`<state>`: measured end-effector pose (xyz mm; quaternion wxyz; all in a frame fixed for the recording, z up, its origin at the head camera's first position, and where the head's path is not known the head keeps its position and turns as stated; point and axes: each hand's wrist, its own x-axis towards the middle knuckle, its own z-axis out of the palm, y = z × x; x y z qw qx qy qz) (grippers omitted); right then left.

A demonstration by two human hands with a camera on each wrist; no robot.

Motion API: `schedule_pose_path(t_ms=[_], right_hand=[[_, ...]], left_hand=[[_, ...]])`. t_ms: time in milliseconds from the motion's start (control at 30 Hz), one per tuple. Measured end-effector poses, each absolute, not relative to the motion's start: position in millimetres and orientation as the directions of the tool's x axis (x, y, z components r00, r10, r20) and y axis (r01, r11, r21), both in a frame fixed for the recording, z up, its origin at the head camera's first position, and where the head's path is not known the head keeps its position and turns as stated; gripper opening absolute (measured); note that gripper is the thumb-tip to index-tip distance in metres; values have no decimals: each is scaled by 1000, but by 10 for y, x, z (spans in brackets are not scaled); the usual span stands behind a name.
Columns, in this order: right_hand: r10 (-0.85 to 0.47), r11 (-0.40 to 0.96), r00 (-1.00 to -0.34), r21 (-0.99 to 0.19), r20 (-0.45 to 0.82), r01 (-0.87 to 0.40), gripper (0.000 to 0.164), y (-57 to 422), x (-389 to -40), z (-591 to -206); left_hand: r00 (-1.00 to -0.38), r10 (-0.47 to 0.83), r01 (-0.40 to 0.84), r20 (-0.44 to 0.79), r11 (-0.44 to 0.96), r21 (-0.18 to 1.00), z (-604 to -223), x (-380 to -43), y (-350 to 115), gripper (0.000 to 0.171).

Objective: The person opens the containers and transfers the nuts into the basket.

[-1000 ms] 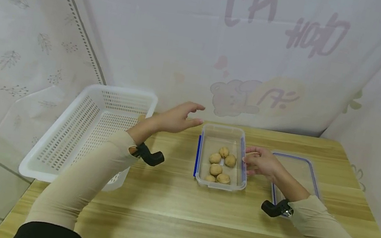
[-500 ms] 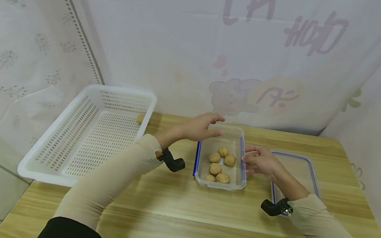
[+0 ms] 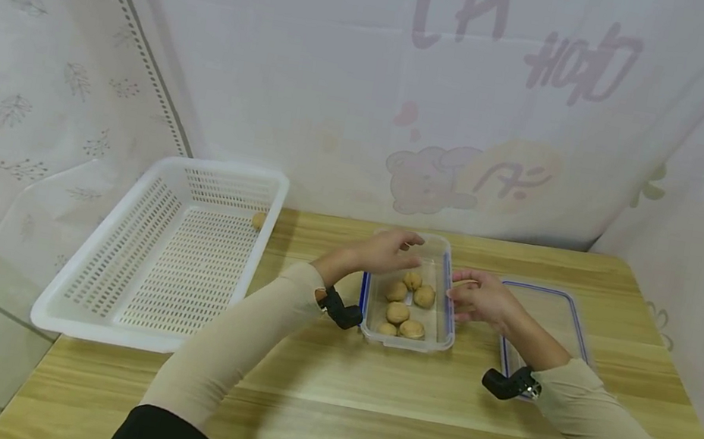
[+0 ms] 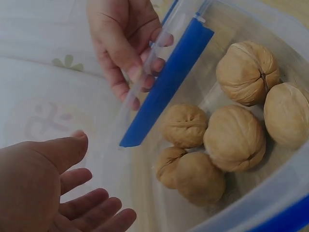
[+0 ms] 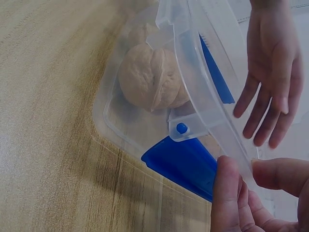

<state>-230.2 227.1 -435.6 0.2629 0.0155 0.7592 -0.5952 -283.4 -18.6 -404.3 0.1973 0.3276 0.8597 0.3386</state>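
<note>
A clear plastic food container (image 3: 407, 343) with blue side clips stands on the table, holding several walnuts (image 3: 398, 312). Above its far left part hovers my left hand (image 3: 388, 251), fingers spread and nothing in them; in the left wrist view that hand (image 4: 36, 186) is apart from the walnuts (image 4: 234, 137). At the container's right side, my right hand (image 3: 484, 300) holds the rim. The right wrist view shows the thumb and fingers of this hand (image 5: 270, 200) on either side of the rim, near a blue clip (image 5: 186, 162).
A white slotted basket (image 3: 86, 327) stands at the left, with a single walnut (image 3: 258, 220) at its far right inside. The container's blue-edged lid (image 3: 545, 311) lies on the wooden table (image 3: 373, 438) at the right, partly under my right forearm. A printed curtain (image 3: 319, 76) hangs behind.
My left hand has moved right, from between the basket and the container to above the container, uncovering the walnut in the basket. My right hand has stayed at the container's rim.
</note>
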Motion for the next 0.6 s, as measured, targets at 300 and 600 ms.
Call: schedule_pose_path(t_ms=[300,600], right_hand=[[-284,294,-862,-894,-419,338,47,2272,-2301,-4350],[-293,285,-862,-899,-413,334,47,2276,-2294,-4369]], left_hand=[[-711,664,367,-230,630,684,-4128,-2836,-52,55],[-729,624,415,-281,729,544,-4267,-2816,82,48]])
